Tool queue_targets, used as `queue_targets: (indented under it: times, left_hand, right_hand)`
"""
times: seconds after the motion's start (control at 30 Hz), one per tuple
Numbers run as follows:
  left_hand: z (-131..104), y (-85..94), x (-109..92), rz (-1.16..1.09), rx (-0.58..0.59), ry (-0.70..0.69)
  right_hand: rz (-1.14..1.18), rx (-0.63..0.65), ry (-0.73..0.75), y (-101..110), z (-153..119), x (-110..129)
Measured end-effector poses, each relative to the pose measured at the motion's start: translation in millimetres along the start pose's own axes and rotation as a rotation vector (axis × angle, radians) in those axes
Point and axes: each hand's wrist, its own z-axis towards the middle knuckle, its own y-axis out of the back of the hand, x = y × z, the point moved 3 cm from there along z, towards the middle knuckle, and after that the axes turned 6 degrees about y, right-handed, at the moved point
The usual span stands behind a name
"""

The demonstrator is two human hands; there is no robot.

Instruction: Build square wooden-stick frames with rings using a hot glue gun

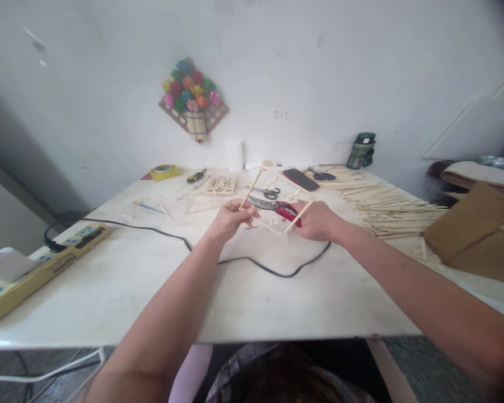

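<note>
A square frame of thin wooden sticks (306, 215), with small pieces joined inside it, is held above the middle of the table. My left hand (233, 218) pinches its left corner between thumb and fingers. Closed round the red handles of a pair of pruning shears (289, 212) is my right hand (315, 220), beside the frame's right side. The shears' metal blades point left and reach close to my left fingertips. Whether the blades touch a stick cannot be made out.
Behind lie black scissors (271, 193), a wooden lattice (220, 184), a dark flat object (300, 179) and yellow tape (164, 172). Stick piles (390, 207) and a cardboard box (474, 235) stand right. A black cable (252, 258) crosses from the power strip (46, 271).
</note>
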Motion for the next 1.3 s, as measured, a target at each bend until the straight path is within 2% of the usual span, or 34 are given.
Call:
queue_targets:
  times: [0.4,1.0,1.2,1.3]
  left_hand:
    - [0,-1.5,0,-0.005,-0.001,-0.016]
    - [1,1.9,3,0.002,-0.021,0.027]
    - [2,7.2,3,-0.005,-0.118,0.044]
    - [3,10.7,2,-0.008,-0.154,0.041]
  right_hand:
    - [-0.021,-0.058,0.037,-3,-1,-3]
    - [-0.084,-0.069,0.044,-6,0,-6]
    - [0.003,-0.062,-0.037,-6,-3,-23]
    - [0.023,-0.048,-0.123,-9,-5,-34]
